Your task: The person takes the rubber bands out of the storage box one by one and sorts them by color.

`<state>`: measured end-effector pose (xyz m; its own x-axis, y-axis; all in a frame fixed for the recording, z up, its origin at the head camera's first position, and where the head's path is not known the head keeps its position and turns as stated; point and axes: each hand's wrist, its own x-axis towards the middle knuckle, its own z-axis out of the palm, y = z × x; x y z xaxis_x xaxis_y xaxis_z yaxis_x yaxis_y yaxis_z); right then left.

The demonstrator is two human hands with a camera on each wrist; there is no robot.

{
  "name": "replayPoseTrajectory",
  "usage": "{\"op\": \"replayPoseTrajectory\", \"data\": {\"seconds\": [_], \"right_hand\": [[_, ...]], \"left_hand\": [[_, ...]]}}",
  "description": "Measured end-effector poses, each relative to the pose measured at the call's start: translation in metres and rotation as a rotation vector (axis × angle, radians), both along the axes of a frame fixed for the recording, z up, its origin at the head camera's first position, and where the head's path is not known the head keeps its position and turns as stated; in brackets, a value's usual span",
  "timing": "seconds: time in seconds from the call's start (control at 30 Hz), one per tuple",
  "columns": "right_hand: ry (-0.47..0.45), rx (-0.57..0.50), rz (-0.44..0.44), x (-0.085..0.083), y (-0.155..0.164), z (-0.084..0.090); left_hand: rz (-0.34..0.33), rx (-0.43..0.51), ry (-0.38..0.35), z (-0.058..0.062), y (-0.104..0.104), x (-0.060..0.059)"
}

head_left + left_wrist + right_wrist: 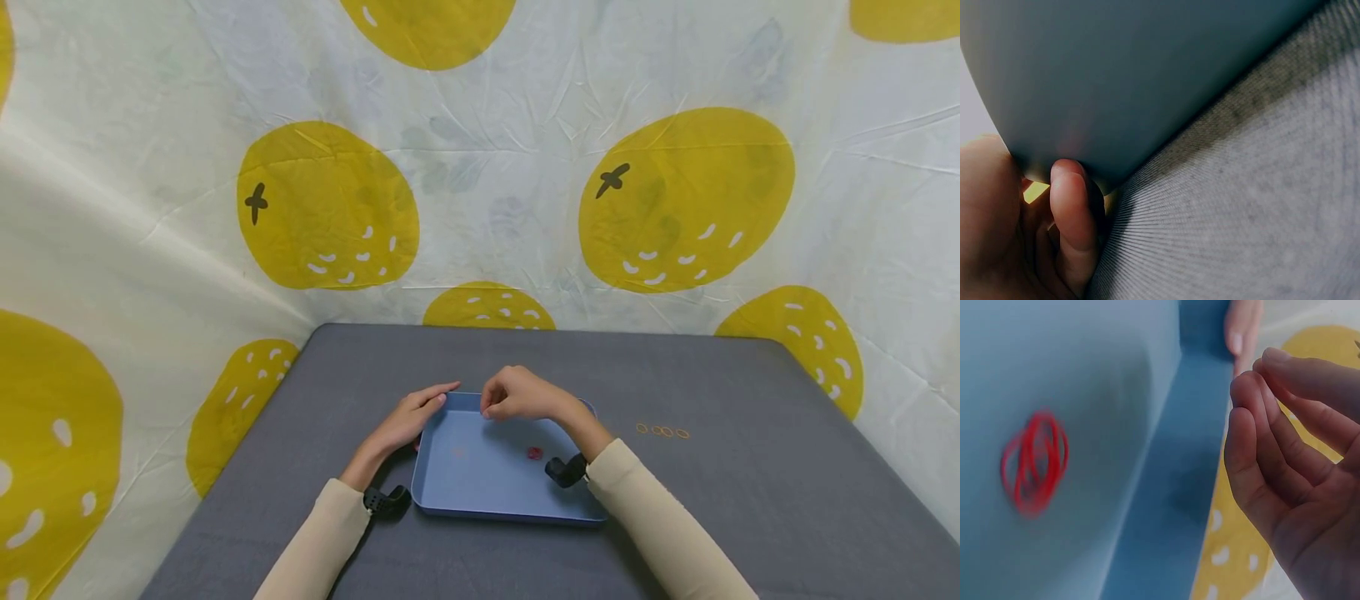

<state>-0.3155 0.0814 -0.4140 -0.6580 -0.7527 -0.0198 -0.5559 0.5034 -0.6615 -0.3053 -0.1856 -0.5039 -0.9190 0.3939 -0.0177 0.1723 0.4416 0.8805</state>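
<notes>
Blue tray (480,492) lying flat on the grey table (750,500), taken here as the landmark. Left hand (408,421) resting against the tray's outer left wall near the far left corner, fingers straight and relaxed, fingertips touching the far rim; seen in the left wrist view as a finger (1072,219) pressed beside the tray's underside (1135,75). Right hand (517,394) hovering above the tray's far edge, fingers (1272,456) loosely curled toward the thumb, nothing visible between them. Red rubber bands (534,452) bunched on the tray floor, right of its middle, apart from both hands; shown in the right wrist view as overlapping red loops (1035,462). Small row of yellow rings (662,431) on the table, to the right of the tray, well apart from it.
</notes>
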Motion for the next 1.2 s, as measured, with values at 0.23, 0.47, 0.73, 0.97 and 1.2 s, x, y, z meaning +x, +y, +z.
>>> {"op": "replayPoseTrajectory", "data": {"seconds": [0.23, 0.47, 0.73, 0.97, 1.2], "right_hand": [[-0.027, 0.008, 0.033, 0.003, -0.021, -0.013], [-0.049, 0.020, 0.049, 0.005, -0.032, -0.023], [-0.088, 0.046, 0.034, 0.006, -0.038, -0.036], [-0.079, 0.054, 0.026, 0.008, -0.041, -0.039], [-0.025, 0.092, 0.045, 0.010, -0.046, -0.041]], "left_hand": [[-0.002, -0.007, 0.011, -0.001, 0.000, -0.001], [-0.005, 0.002, 0.022, -0.001, 0.000, -0.001], [-0.016, 0.002, 0.029, -0.002, -0.001, -0.002], [-0.011, -0.003, 0.034, -0.001, -0.001, -0.002], [-0.020, 0.001, 0.035, -0.001, -0.002, -0.002]]}}
